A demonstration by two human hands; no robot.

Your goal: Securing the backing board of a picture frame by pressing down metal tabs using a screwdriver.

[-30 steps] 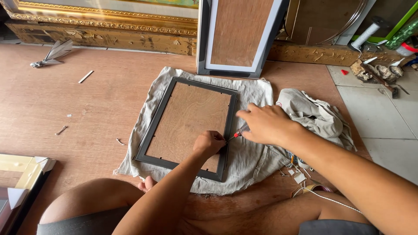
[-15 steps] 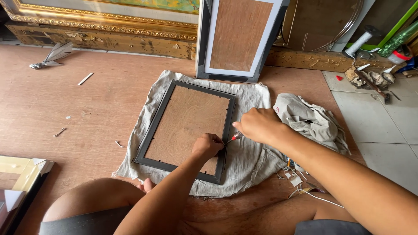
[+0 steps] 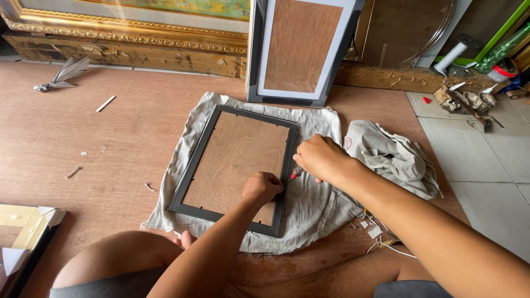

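A dark frame (image 3: 190, 171) lies face down on a grey cloth (image 3: 320, 204), its brown backing board (image 3: 237, 160) upward. The left hand (image 3: 262, 187) presses on the board near the frame's right edge. The right hand (image 3: 323, 159) holds a small red-tipped tool (image 3: 295, 174) against that edge. A crumpled rag (image 3: 392, 157) lies beside the cloth.

Looking down at myself, I see both forearms bare to the elbow, no sleeves, watch or rings on my left hand (image 3: 262, 187) or right hand (image 3: 321, 159). My legs are bare too, with dark grey shorts at the thighs.
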